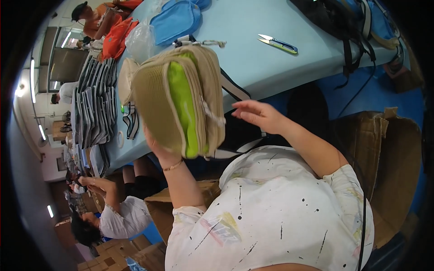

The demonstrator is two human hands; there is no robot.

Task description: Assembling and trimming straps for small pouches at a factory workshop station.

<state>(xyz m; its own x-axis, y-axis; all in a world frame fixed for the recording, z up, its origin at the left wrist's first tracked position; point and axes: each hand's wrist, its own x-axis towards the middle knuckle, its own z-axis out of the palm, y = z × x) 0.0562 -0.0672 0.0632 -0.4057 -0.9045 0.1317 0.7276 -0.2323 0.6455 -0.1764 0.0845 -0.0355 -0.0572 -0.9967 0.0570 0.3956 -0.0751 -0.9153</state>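
Note:
A small tan bag [150, 99] is raised over the near edge of the table, its mesh-like panel turned up. The front pocket gapes and shows a lime green lining [182, 108]. My left hand [158, 148] supports the bag from its lower left side; most of those fingers are hidden behind it. To the right of the bag, my right hand [258, 114] hangs apart from it with fingers stretched out and nothing in them. A dark strap with a pale edge [235, 86] trails from the bag's right side.
Thread snips [278, 44] lie on the pale blue table [244, 31]. Stacked grey pieces [95, 106] stand at left, blue pouches [176, 22] at the back, and a black bag [332, 22] at far right. An open cardboard box [384, 153] sits beside me. Other people [122, 217] are on the left.

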